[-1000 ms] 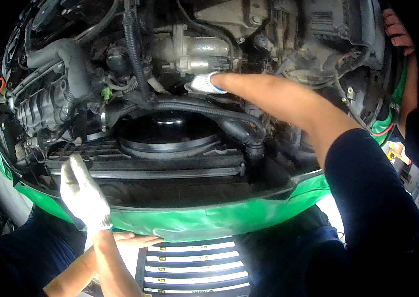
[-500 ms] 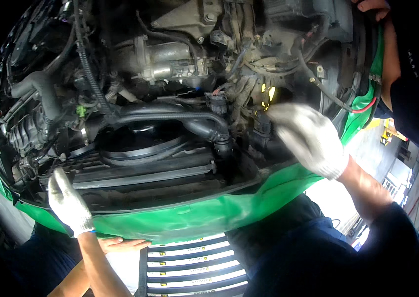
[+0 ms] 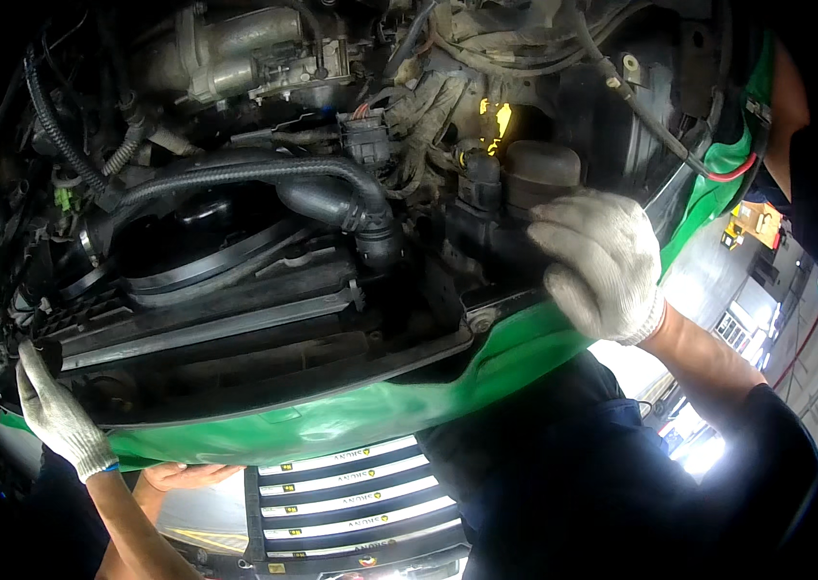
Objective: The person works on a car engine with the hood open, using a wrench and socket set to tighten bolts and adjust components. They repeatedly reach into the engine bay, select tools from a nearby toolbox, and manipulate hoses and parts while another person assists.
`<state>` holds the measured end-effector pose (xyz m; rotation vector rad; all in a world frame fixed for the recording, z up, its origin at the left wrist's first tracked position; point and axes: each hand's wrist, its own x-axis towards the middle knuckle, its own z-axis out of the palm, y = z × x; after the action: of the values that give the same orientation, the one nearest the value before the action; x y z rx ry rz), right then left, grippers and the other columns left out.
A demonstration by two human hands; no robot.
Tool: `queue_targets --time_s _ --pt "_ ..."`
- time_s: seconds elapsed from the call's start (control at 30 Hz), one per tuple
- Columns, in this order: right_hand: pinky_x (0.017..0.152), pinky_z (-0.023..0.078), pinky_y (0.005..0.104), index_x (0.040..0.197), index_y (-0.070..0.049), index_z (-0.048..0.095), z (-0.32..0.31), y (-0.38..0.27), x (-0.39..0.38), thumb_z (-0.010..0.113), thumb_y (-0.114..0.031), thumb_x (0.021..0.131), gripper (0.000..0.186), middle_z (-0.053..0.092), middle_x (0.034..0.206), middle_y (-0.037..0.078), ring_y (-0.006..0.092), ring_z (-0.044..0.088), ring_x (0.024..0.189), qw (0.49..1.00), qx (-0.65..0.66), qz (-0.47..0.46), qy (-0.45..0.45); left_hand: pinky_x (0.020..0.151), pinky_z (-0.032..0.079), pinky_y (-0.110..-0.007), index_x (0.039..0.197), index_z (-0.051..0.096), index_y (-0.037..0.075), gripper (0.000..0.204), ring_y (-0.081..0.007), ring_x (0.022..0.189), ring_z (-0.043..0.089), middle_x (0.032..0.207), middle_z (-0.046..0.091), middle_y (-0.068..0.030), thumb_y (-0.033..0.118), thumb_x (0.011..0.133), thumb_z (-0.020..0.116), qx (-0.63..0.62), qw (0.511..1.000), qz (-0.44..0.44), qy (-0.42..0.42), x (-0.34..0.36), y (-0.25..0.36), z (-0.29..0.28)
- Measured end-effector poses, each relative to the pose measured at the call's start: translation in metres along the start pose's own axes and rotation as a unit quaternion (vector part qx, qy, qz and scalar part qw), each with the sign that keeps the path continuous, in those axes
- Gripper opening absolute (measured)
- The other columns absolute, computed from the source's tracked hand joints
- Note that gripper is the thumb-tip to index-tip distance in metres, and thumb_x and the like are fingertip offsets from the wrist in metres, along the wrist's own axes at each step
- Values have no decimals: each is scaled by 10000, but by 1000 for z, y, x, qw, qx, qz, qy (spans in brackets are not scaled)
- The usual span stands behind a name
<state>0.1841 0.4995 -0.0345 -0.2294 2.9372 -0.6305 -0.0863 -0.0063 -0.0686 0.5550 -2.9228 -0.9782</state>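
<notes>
Gloved R hand (image 3: pixel 602 266): grip half-curled, can't tell if clamped on anything. Dk reservoir (image 3: pixel 542 166) is just past its fingertips, approx 11 o'clock; contact unclear. Blk radiator hose (image 3: pixel 378 217) well apart, betw. 9 & 10 o'clock. Gloved L hand (image 3: pixel 63 416): fingers close tog., can't tell if on anything; tips nr L end of grey crossbar (image 3: pixel 211 331), which runs off twd 2 o'clock. Another person's bare hand (image 3: pixel 186 476) at 4 o'clock from L hand, by green front edge (image 3: pixel 331 420).

Place is an auto repair wkshp. Exposed engine bay (image 3: pixel 626 145) w/ radiator hose (image 3: pixel 317 198) & tool cabinet (image 3: pixel 351 498) w/ stacked drawers nearby show it.
</notes>
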Motion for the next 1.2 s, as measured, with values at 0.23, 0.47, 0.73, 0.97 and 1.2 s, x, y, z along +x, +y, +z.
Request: queue_targets --time_s 0.23,0.47,0.73,0.97,1.2 --pt "946 550 475 1121 -31 721 1 -5 3 808 -149 769 381 749 1130 149 347 727 1030 1000 1 4 -1 1063 483 -295 1416 655 -37 564 -178 1165 682 1344 733 -137 410 1071 659 34 999 4 -7 -4 1 -1" --pt "942 550 475 1106 -18 719 -2 -10 4 761 -98 781 337 753 1105 151 345 728 1026 1000 -12 1 3 851 499 -239 1238 729 -42 449 -82 907 628 1062 759 -43 374 1091 647 -40 999 25 -21 -11 5 8" --pt "928 532 446 1102 -22 722 -5 -8 0 721 -64 835 270 749 1117 131 337 710 1018 999 -30 -8 36 1056 478 -320 1317 725 -9 470 -178 1163 686 1265 770 -127 386 1083 625 21 997 67 -43 -28 24 19" --pt "971 517 449 1181 -31 738 -4 -3 -6 579 -130 1029 241 746 1171 165 372 696 1059 995 -83 -7 58 1087 503 -480 1299 723 45 587 -403 1264 647 1310 713 -234 520 976 602 -8 984 165 73 -67 48 -20" --pt "1125 448 449 1375 38 644 59 41 -6 433 -405 1137 546 661 1398 252 413 611 1296 994 -99 43 25 1030 485 -517 1340 594 56 444 -420 1200 608 1258 645 -218 326 997 679 -154 977 118 89 -328 -1 -153"
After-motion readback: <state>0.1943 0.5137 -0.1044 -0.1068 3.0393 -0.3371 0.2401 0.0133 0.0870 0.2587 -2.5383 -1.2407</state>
